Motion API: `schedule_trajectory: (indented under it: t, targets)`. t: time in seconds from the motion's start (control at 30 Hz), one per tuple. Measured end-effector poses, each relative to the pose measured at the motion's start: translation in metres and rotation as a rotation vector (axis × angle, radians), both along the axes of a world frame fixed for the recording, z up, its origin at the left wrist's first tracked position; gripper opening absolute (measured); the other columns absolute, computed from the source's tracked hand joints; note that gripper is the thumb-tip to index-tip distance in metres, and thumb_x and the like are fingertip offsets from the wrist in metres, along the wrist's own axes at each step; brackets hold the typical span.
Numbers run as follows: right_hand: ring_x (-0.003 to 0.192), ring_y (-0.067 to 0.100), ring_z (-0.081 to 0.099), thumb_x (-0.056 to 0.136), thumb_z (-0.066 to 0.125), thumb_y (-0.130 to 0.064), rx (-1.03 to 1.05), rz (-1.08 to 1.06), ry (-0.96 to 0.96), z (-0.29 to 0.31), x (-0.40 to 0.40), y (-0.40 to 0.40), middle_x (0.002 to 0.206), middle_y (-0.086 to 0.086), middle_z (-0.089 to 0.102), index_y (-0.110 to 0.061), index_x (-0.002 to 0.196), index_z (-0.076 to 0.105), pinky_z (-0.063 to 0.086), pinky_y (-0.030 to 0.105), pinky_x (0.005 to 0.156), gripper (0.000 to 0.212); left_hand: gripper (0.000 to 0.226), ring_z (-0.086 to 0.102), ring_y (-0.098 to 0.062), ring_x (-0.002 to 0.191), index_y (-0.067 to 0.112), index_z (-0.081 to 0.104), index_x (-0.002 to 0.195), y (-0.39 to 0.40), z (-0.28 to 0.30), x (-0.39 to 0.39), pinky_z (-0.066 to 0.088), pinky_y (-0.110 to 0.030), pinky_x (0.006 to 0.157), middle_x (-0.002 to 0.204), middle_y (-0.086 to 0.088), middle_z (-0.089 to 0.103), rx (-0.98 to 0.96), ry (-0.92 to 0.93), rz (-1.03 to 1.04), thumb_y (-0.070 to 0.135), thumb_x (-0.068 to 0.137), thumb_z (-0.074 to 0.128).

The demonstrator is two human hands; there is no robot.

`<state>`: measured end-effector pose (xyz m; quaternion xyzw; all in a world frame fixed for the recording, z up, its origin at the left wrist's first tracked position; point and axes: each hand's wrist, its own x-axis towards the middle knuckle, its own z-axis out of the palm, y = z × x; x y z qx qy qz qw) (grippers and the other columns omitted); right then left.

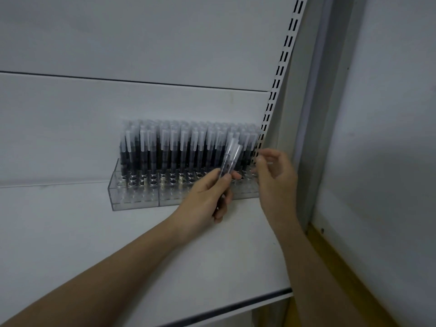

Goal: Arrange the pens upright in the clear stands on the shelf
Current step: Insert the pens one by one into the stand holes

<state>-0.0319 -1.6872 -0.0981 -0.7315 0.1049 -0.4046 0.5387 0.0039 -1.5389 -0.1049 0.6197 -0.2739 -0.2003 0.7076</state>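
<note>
- Few loose pens (230,161) are gripped in left hand (207,197), caps tilted up, in front of clear stands (141,197).
- Right hand (274,178) w/ fingers half curled, holds nothing, at stands' right end.
- Standing pens (179,147) fill back rows upright; stands sit on white shelf (94,232).

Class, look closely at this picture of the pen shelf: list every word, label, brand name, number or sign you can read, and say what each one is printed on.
There is no text to read in this picture.
Pens in the clear stands: no print can be made out; the picture is too blurred.
Pens held in the left hand: any marking is too blurred to read.
Shelf, back panel and slotted upright: plain, no labels or signs.
</note>
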Motion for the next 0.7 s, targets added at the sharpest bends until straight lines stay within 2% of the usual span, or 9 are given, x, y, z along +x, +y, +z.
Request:
schedule_trajectory:
  t: [0.1, 0.23, 0.3, 0.43, 0.57, 0.7]
  targets:
    - [0.084, 0.013, 0.071, 0.101, 0.054, -0.016, 0.164, 0.179, 0.023, -0.013, -0.009, 0.017, 0.092, 0.003, 0.072, -0.017, 0.106, 0.065, 0.058, 0.029, 0.074, 0.012, 0.028, 0.034, -0.014, 0.043, 0.003, 0.055, 0.114, 0.0, -0.002, 0.001, 0.029, -0.023, 0.041, 0.063, 0.0, 0.049, 0.02, 0.006, -0.032, 0.026, 0.106, 0.04]
    - [0.093, 0.027, 0.07, 0.1, 0.056, -0.024, 0.244, 0.288, 0.084, -0.02, -0.007, 0.015, 0.099, 0.008, 0.073, -0.018, 0.108, 0.069, 0.058, 0.051, 0.084, 0.016, 0.024, 0.026, -0.01, 0.042, 0.016, 0.057, 0.095, 0.0, -0.003, 0.001, 0.017, -0.021, 0.043, 0.064, -0.002, 0.046, 0.043, 0.06, -0.085, 0.026, 0.107, 0.038]
    - [0.093, 0.031, 0.069, 0.099, 0.06, -0.024, 0.272, 0.297, 0.081, -0.022, -0.008, 0.013, 0.1, 0.01, 0.073, -0.02, 0.105, 0.071, 0.056, 0.057, 0.084, 0.014, 0.026, 0.024, -0.011, 0.043, 0.018, 0.055, 0.088, -0.002, -0.004, 0.0, 0.015, -0.022, 0.044, 0.064, -0.002, 0.045, 0.059, 0.079, -0.098, 0.025, 0.107, 0.038]
    - [0.095, 0.027, 0.07, 0.095, 0.064, -0.02, 0.272, 0.292, 0.092, -0.024, -0.011, 0.013, 0.099, 0.003, 0.074, -0.036, 0.091, 0.074, 0.057, 0.05, 0.087, 0.02, 0.021, 0.031, -0.014, 0.042, 0.013, 0.051, 0.093, -0.004, -0.009, -0.002, 0.018, -0.025, 0.047, 0.065, -0.003, 0.051, 0.064, 0.07, -0.109, 0.023, 0.107, 0.039]
    - [0.096, 0.027, 0.069, 0.096, 0.062, -0.015, 0.319, 0.264, 0.092, -0.024, -0.012, 0.009, 0.099, 0.005, 0.074, -0.02, 0.1, 0.07, 0.056, 0.051, 0.093, 0.01, 0.019, 0.045, -0.02, 0.044, 0.015, 0.056, 0.099, -0.004, -0.008, -0.003, 0.031, -0.022, 0.041, 0.072, -0.005, 0.059, 0.095, 0.025, -0.099, 0.023, 0.106, 0.04]
    - [0.103, 0.03, 0.068, 0.099, 0.057, -0.011, 0.413, 0.225, 0.063, -0.024, -0.011, 0.004, 0.105, 0.011, 0.073, -0.013, 0.112, 0.068, 0.053, 0.051, 0.097, 0.017, 0.018, 0.05, -0.023, 0.048, 0.014, 0.058, 0.108, -0.003, -0.009, -0.002, 0.037, -0.025, 0.041, 0.079, -0.005, 0.066, 0.085, 0.04, -0.101, 0.022, 0.105, 0.042]
